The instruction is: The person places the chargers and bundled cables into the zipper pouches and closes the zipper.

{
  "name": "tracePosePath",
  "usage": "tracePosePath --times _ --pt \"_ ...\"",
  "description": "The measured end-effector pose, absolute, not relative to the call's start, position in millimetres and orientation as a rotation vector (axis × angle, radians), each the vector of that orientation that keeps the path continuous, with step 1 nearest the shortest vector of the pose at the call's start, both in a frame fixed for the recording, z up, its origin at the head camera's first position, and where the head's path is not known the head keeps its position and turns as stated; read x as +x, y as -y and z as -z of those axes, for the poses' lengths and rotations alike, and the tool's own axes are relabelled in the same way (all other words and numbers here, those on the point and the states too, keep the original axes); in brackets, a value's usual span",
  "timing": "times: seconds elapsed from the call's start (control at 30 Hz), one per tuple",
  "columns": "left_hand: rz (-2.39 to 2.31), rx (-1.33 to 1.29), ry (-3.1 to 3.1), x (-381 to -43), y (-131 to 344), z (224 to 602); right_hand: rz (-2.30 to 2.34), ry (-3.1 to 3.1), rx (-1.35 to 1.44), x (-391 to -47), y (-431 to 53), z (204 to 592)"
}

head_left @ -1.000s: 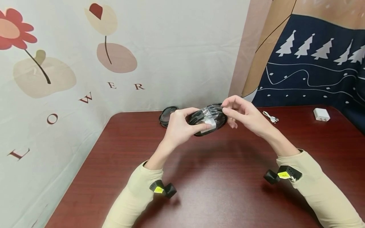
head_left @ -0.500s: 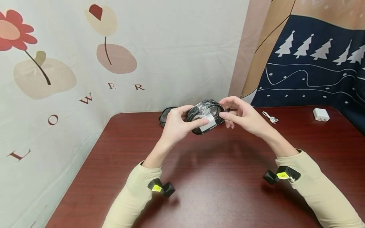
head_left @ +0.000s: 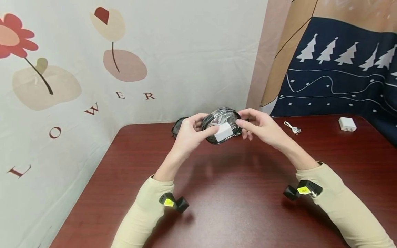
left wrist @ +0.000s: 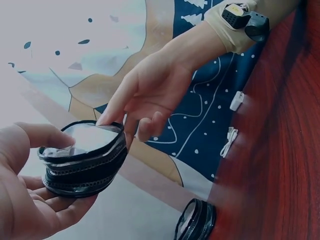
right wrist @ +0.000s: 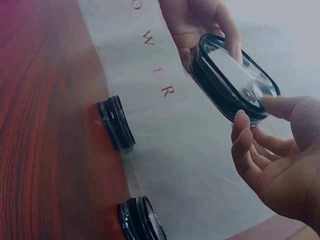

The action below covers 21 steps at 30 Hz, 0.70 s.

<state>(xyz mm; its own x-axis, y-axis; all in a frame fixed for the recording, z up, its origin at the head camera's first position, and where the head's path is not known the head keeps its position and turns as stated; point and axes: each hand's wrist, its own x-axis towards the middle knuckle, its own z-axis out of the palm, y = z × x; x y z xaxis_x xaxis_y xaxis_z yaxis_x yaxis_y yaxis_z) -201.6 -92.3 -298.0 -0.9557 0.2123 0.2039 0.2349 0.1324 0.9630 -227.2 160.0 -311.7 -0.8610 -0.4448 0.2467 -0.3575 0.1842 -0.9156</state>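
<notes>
A white cable (head_left: 296, 130) lies near a white adapter (head_left: 347, 124).

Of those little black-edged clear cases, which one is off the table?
The case gripped by the left hand and right hand, white showing through its clear face. The other two cases rest toward the far side of the table.

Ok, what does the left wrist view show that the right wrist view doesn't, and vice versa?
Left wrist only: white power adapter, white cable, navy tree-print cloth, and the camera on the right sleeve.
Right wrist only: printed letters and a second pouch resting on the table.
Both: the left hand and right hand holding a clear, black-trimmed pouch with something white inside, plus one more pouch on the table.
</notes>
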Motion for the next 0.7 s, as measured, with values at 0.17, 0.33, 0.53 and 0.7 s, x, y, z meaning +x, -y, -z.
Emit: tracePosePath --times 0.17,0.33,0.53,0.7 --pt "2.072 -0.461 2.337 -203 92 297 1.827 -2.388 -0.741 -229 -157 313" --pt "2.044 -0.436 2.379 -205 94 299 1.898 -2.389 -0.74 -230 -153 315" --pt "2.051 -0.34 2.431 -210 98 303 1.886 -2.451 -0.703 -233 -149 317" --pt "2.049 -0.301 2.449 -216 100 306 1.914 -2.408 -0.683 -239 -145 321"
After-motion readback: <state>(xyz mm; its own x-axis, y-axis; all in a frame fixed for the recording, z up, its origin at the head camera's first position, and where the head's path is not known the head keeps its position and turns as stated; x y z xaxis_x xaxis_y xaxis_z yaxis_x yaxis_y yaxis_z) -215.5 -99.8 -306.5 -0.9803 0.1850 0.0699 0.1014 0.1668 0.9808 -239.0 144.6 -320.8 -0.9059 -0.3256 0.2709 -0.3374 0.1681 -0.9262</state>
